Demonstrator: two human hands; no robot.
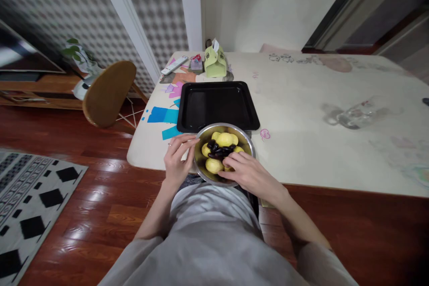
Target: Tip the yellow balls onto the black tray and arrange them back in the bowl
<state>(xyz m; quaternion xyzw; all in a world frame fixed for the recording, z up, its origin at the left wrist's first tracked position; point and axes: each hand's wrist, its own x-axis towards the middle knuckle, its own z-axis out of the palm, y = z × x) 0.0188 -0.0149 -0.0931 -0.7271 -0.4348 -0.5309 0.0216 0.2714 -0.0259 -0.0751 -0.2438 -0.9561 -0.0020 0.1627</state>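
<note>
A round metal bowl point(250, 147) sits at the table's front edge, close against my body. Several yellow, rounded pieces point(214, 166), lemons or potatoes, lie inside it. On top of them is a cluster of glossy black oval pieces point(221, 151) that look like dark grapes. My left hand point(178, 157) holds the bowl's left rim between fingers and thumb. Inside the bowl on the right, my right hand point(240, 169) has its fingers curled down among the pieces, over a yellow one. What its fingertips grip is hidden. Behind the bowl lies a black rectangular baking tray point(214, 105) with nothing in it.
The cream table point(301, 152) carries a green tissue box point(215, 63), a white remote point(174, 65) and a small box point(196, 63) at the back left. A clear glass pitcher point(355, 116) is at the right. A wooden chair point(110, 94) stands left of the table.
</note>
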